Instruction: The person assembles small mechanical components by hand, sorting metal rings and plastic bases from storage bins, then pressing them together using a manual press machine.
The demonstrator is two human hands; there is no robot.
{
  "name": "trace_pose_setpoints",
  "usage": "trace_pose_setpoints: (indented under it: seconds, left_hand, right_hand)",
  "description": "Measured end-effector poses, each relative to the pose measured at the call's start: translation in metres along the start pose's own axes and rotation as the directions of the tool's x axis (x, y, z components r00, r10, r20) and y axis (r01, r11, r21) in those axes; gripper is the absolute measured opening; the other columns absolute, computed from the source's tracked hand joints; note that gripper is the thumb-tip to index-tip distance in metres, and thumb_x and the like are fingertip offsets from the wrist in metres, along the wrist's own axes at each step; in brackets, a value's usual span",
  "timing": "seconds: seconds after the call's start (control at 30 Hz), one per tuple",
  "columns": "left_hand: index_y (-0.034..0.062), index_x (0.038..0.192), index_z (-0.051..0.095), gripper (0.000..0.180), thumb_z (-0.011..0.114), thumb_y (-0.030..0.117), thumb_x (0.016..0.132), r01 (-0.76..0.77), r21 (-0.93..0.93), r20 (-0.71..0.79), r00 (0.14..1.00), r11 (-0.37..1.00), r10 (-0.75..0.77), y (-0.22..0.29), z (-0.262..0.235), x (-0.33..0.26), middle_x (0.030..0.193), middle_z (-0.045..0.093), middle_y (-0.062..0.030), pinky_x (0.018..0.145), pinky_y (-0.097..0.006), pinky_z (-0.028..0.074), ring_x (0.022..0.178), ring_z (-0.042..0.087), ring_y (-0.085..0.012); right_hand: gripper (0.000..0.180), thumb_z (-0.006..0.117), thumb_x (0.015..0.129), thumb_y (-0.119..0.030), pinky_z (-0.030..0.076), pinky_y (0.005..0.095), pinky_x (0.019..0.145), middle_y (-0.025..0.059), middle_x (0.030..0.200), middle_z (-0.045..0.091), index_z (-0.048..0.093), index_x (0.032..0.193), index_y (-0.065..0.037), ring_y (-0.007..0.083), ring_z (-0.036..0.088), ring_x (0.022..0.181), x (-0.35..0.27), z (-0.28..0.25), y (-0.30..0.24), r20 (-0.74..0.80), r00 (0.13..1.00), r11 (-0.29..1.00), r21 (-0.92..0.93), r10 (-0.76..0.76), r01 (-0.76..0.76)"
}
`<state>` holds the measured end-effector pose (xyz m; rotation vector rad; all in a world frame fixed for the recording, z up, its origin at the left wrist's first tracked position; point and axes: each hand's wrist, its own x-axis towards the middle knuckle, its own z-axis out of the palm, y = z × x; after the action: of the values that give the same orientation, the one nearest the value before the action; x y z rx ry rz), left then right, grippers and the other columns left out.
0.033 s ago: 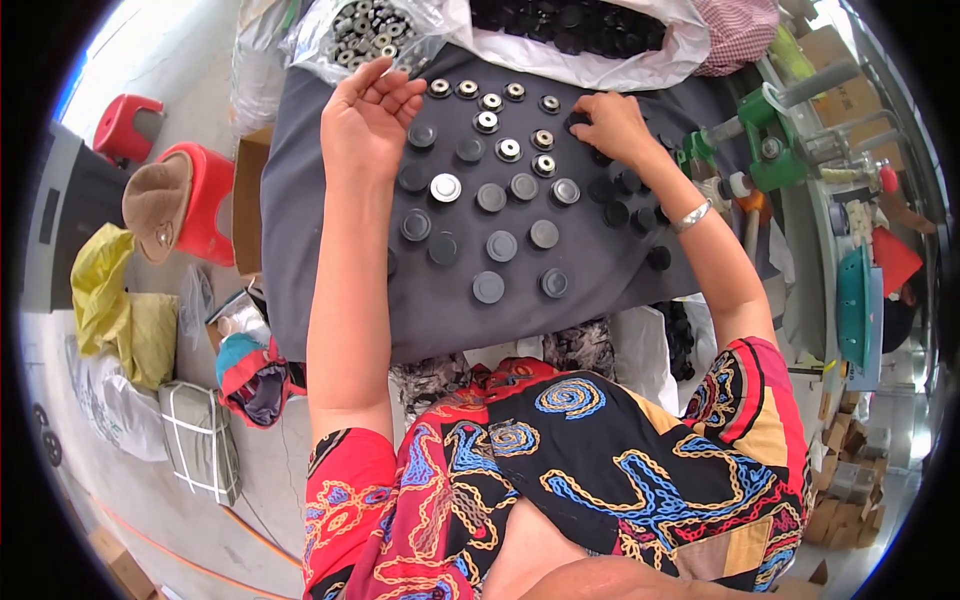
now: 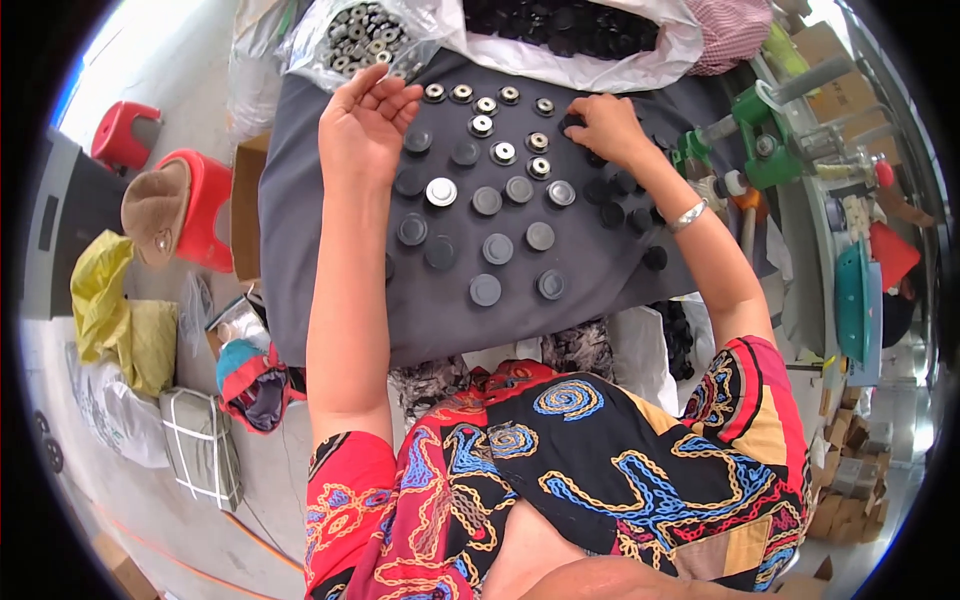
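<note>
My left hand (image 2: pixel 365 130) is raised palm up at the far left of the grey cloth, fingers loosely curled and apart, with nothing seen in the palm. It is next to a clear plastic bag of metal rings (image 2: pixel 362 38). At the far right of the cloth, my right hand (image 2: pixel 608 128) pinches a black round cap (image 2: pixel 573 122), partly hidden by the fingers. Between the hands lie several dark caps topped with metal rings (image 2: pixel 503 153). Nearer me are several plain grey round caps (image 2: pixel 497 248) and one silvery disc (image 2: pixel 440 192).
A white sack of black caps (image 2: pixel 560 28) lies at the far edge of the grey cloth (image 2: pixel 440 325). Loose black caps (image 2: pixel 612 214) lie below my right wrist. A green hand press (image 2: pixel 765 135) stands at the right. Red stools (image 2: pixel 208 215) are on the floor at left.
The whole view has shifted very slightly. Both hands keep nearly the same pose, and the caps on the cloth lie as before.
</note>
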<state>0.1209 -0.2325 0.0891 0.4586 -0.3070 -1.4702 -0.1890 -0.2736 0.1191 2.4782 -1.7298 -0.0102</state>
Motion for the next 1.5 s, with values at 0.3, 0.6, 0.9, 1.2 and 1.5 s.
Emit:
trace_pose_setpoints:
  seconds: [0.3,0.6,0.9,1.2,1.5]
  left_hand:
    - [-0.002,0.099,0.057,0.026,0.049,0.02,0.09,0.016,-0.069,0.031,0.999,0.997,-0.014,0.0,-0.01,0.006,0.081,0.062,-0.0134,0.072,-0.04,0.049,0.08,0.063,-0.0339]
    - [-0.0036,0.092,0.062,0.024,0.052,0.017,0.084,0.01,-0.255,0.166,0.986,0.967,0.033,0.016,-0.019,0.026,0.076,0.062,-0.0132,0.068,-0.041,0.048,0.073,0.061,-0.0315]
    - [-0.0003,0.107,0.061,0.034,0.045,0.027,0.093,0.039,-0.084,0.285,0.958,0.996,-0.013,-0.018,-0.096,0.055,0.092,0.066,-0.0151,0.077,-0.041,0.048,0.087,0.062,-0.0292]
    - [-0.0007,0.104,0.06,0.033,0.045,0.026,0.091,-0.15,-0.105,0.221,0.96,0.983,0.17,0.01,-0.049,0.048,0.089,0.065,-0.0143,0.075,-0.042,0.048,0.085,0.062,-0.0316]
    - [-0.0013,0.103,0.062,0.031,0.047,0.023,0.09,-0.127,-0.049,0.306,0.942,0.991,0.136,0.023,-0.01,-0.009,0.089,0.064,-0.0136,0.076,-0.041,0.047,0.087,0.06,-0.0304]
  right_hand:
    - [0.02,0.067,0.075,-0.019,0.049,0.039,0.07,0.0147,0.085,0.063,0.065,0.088,-0.004,0.0295,0.062,0.078,-0.03,-0.017,0.007,-0.323,0.943,0.973,0.18,-0.079,0.143]
    - [0.014,0.067,0.077,-0.009,0.049,0.0331,0.064,0.0104,0.084,0.06,0.062,0.088,-0.003,0.0271,0.061,0.071,-0.078,-0.082,-0.035,-0.555,0.806,0.897,0.223,-0.206,0.383]
    - [0.017,0.063,0.077,-0.014,0.048,0.0407,0.073,0.0168,0.085,0.062,0.064,0.089,-0.002,0.0336,0.06,0.084,-0.206,-0.095,0.156,-0.871,0.411,0.935,0.133,0.268,-0.328]
    - [0.042,0.059,0.078,-0.034,0.049,0.0439,0.075,0.0216,0.099,0.065,0.064,0.102,0.001,0.0315,0.064,0.09,-0.393,-0.161,0.414,0.032,0.436,0.436,0.01,0.899,-0.9]
    - [0.042,0.061,0.079,-0.022,0.048,0.0393,0.081,0.0156,0.099,0.062,0.061,0.106,0.01,0.0281,0.061,0.086,-0.437,-0.123,0.502,0.178,0.701,0.336,0.779,0.691,-0.529]
